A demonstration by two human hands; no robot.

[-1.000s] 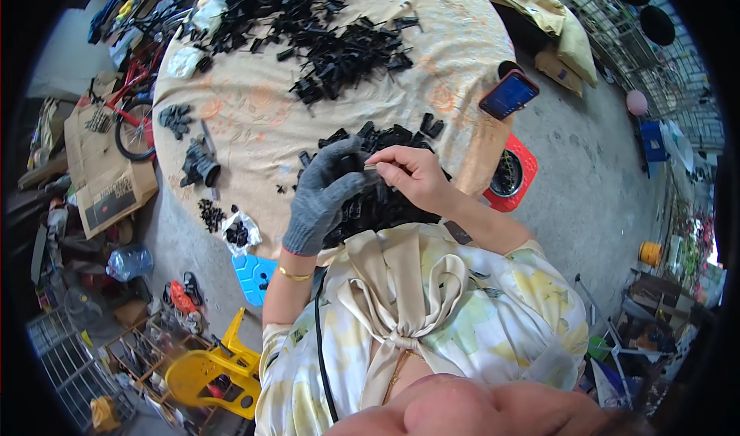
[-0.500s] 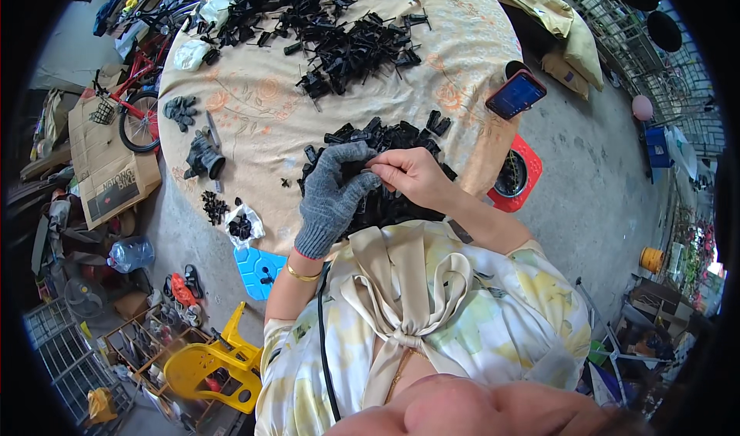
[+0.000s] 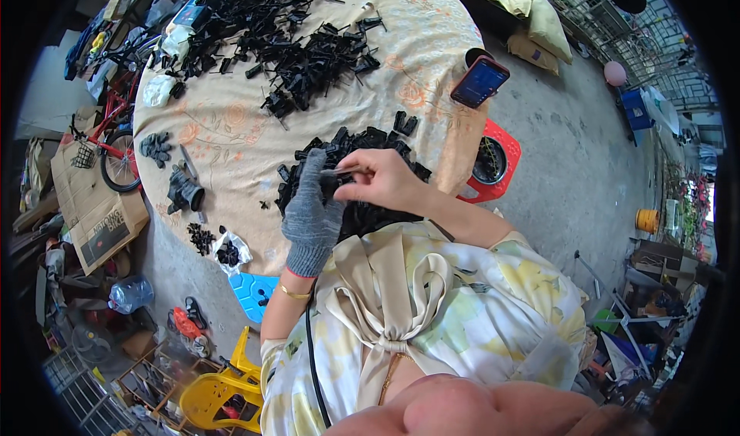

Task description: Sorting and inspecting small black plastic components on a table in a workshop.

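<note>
My left hand [image 3: 312, 216] wears a grey knitted glove and is closed over the near pile. Whatever its fingers grip is mostly hidden, though something small and dark shows at the fingertips. Bare, my right hand [image 3: 381, 178] pinches a slim, pale strip-like tool [image 3: 348, 171] whose end reaches the gloved fingers; its exact kind is too small to tell. Both hands meet above a pile of small black plastic parts [image 3: 362, 139], right in front of my body. Farther off spreads a bigger heap of black parts with thin stems [image 3: 308, 74].
A floral cloth covers the round table [image 3: 231, 155]. A phone [image 3: 479, 80] stands at its right edge, beside a red stool [image 3: 505, 151]. At left lie dark gloves [image 3: 185, 189], a white bag with black bits [image 3: 231, 251] and a small pile of parts [image 3: 201, 238].
The view has shifted, so the table sits farther left. My left hand has turned with its fingers more upright, and a slim tool now shows in my right hand.
</note>
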